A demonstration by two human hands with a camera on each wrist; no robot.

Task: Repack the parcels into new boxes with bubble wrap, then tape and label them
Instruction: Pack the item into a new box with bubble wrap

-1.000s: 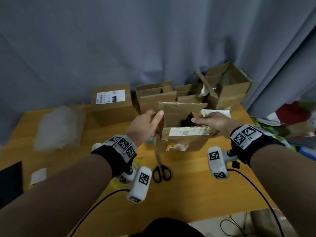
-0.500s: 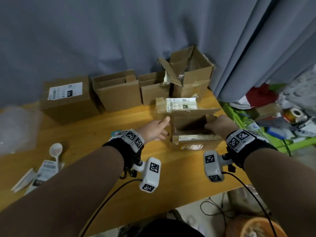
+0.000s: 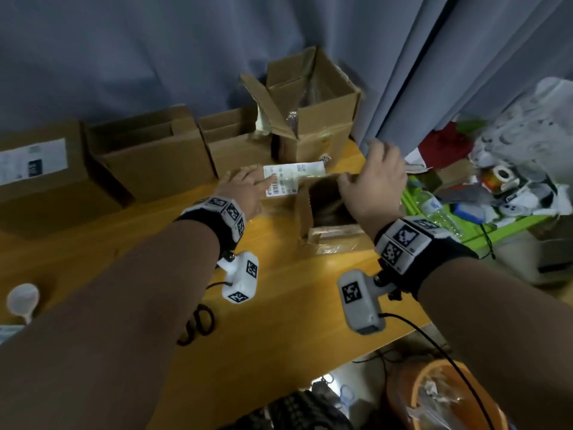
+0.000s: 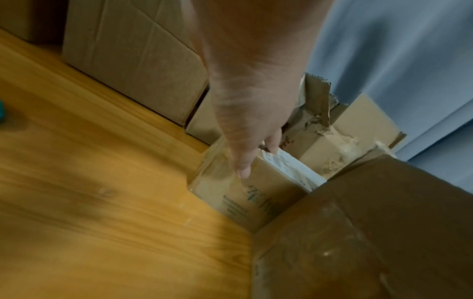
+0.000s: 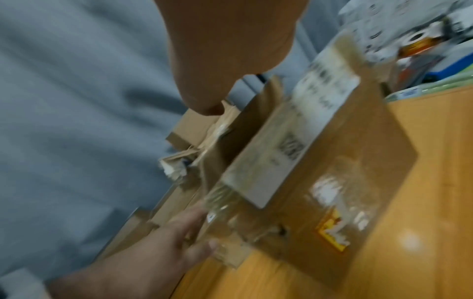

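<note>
An old brown parcel box (image 3: 333,240) stands opened on the wooden table (image 3: 294,290), its dark inside facing up. My right hand (image 3: 366,181) pinches the box's torn far flap; in the right wrist view the thumb (image 5: 204,105) presses on that flap above the box's labelled side (image 5: 345,182). Just left of it sits a smaller taped parcel (image 4: 243,194) with a white label (image 3: 294,178). My left hand (image 3: 257,181) rests on this parcel with straight fingers (image 4: 243,168). What lies inside the open box is hidden in shadow.
Along the curtain stand a sealed labelled box (image 3: 34,162), two open boxes (image 3: 148,156) and a tall open box (image 3: 310,113). Scissors (image 3: 198,324) lie under my left forearm. Off the table's right edge are a water bottle (image 3: 434,209), tape rolls (image 3: 500,173) and an orange bin (image 3: 434,398).
The open box came down from in front of me onto the table at the right. My left hand left its flap for the labelled parcel; my right hand moved to the far flap.
</note>
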